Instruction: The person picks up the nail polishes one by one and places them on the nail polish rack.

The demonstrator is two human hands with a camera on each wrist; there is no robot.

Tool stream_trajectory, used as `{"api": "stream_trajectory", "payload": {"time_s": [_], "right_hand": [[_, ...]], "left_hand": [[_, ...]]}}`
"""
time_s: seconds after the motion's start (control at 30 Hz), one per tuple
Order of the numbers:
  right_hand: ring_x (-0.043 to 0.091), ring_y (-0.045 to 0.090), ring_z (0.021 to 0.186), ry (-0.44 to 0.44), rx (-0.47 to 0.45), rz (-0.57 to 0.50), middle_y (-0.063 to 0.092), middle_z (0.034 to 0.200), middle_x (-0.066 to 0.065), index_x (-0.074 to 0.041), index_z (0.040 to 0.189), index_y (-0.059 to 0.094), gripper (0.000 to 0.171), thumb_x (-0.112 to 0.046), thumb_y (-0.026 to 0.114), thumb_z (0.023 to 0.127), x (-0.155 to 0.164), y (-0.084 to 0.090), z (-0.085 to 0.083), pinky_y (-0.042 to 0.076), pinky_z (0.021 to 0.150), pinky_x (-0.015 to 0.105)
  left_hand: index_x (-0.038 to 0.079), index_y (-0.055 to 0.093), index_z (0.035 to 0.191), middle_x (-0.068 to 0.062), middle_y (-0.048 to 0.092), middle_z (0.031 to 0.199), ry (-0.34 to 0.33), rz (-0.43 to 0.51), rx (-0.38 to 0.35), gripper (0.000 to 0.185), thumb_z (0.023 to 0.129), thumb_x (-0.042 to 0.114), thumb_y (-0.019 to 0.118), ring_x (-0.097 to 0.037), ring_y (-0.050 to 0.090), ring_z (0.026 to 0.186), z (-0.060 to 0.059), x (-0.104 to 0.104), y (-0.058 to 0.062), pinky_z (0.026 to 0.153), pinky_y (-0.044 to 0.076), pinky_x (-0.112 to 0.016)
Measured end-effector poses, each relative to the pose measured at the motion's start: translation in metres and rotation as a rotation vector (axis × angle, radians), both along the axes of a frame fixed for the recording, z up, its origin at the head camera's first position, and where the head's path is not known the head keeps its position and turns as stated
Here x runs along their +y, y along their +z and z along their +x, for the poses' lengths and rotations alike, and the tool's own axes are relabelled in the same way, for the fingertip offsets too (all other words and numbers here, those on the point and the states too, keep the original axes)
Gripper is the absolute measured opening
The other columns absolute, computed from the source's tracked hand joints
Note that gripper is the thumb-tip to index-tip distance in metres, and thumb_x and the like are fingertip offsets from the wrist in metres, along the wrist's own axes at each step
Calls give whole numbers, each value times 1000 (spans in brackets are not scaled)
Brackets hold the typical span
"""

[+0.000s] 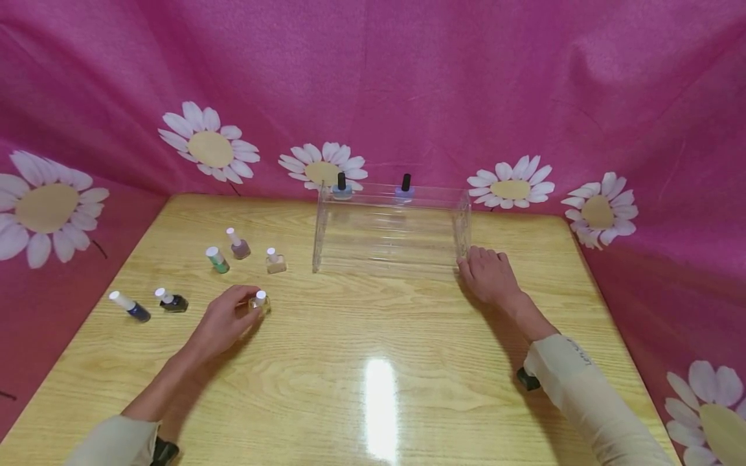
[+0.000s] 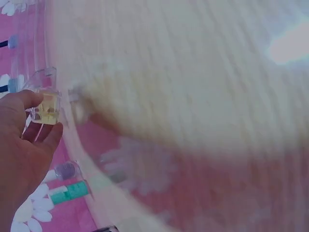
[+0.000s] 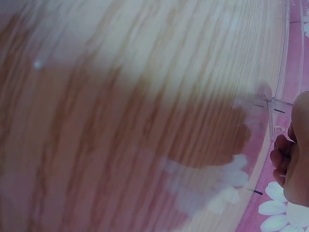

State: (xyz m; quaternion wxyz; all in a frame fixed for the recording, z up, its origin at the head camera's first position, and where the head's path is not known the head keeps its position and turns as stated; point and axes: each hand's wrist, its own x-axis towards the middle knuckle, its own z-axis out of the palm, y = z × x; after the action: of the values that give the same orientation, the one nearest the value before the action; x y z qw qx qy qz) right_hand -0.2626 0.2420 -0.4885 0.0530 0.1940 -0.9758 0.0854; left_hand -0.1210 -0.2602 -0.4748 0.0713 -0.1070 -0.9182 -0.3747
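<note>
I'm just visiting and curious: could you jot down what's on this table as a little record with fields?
Surface: wooden table, pink daisy backdrop
Left hand: pinches a pale yellow polish bottle with a white cap
Right hand: rests against the front right corner of the clear acrylic rack
On the rack's top step: two bottles with black caps
Loose bottles at left: green, mauve, clear, two dark ones

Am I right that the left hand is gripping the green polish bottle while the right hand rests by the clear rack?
Not quite. The head view shows the left hand gripping a pale yellowish bottle; the green bottle stands apart. The right hand does rest by the clear rack.
</note>
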Motion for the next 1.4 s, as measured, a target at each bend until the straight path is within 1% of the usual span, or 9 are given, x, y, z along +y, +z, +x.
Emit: {"api": "stream_trajectory", "payload": {"time_s": [0.13,0.27,0.37,0.5,0.57,0.77,0.93,1.2,1.4], "right_hand": [[37,52,78,-2,-8,3,44,74,9,-6,82,42,35,-29,37,107,0,1,0,39,74,52],[37,52,78,-1,-10,-1,44,75,9,-6,83,42,35,-30,36,108,1,1,0,39,74,51],[38,53,80,-2,-15,-6,45,75,10,-6,83,42,36,-32,34,108,1,-1,-1,39,74,51],[39,54,83,-3,-18,-10,47,76,10,-6,83,42,37,-32,33,108,2,-3,-1,39,76,52],[39,54,83,-3,-16,-10,46,76,9,-6,83,42,37,-32,33,108,2,-3,0,39,76,52],[39,54,82,-5,-12,-17,46,75,9,-6,83,42,35,-30,35,108,1,-1,1,39,76,52],[38,54,82,-17,-21,-15,47,76,9,-6,84,43,34,-30,36,107,0,-1,0,39,77,53],[41,55,85,-9,26,-22,50,77,12,-5,83,43,35,-30,36,107,0,-3,0,39,77,54],[39,52,85,-17,42,30,48,81,14,-3,86,42,35,-30,36,107,1,-3,1,39,79,52]], "left_hand": [[-7,62,119,-18,63,112,-7,8,-4,29,90,-5,68,-31,60,101,-4,8,7,86,52,-48],[-5,58,128,-21,59,125,-34,92,-42,35,94,-4,64,-36,57,113,-11,18,16,93,51,-52],[-3,55,131,-22,55,133,-64,139,-12,37,94,-5,63,-38,55,118,-18,25,22,95,49,-53],[-4,56,124,-20,58,124,-97,132,83,35,91,-10,65,-36,57,115,-28,36,31,94,50,-52],[-4,56,123,-19,59,120,-111,134,100,35,90,-11,65,-35,57,114,-33,42,36,94,51,-51],[-4,52,130,-20,59,121,-150,182,53,40,92,-10,63,-34,57,114,-49,59,49,96,49,-51],[-5,49,133,-24,60,121,-204,217,23,40,94,-9,60,-36,57,115,-63,74,56,99,47,-53],[-4,50,129,-24,62,116,-252,249,34,38,93,-9,61,-33,58,109,-90,102,68,95,50,-51],[-5,49,129,-25,62,115,-293,269,63,40,92,-10,61,-35,59,107,-111,127,78,93,51,-49]]}}
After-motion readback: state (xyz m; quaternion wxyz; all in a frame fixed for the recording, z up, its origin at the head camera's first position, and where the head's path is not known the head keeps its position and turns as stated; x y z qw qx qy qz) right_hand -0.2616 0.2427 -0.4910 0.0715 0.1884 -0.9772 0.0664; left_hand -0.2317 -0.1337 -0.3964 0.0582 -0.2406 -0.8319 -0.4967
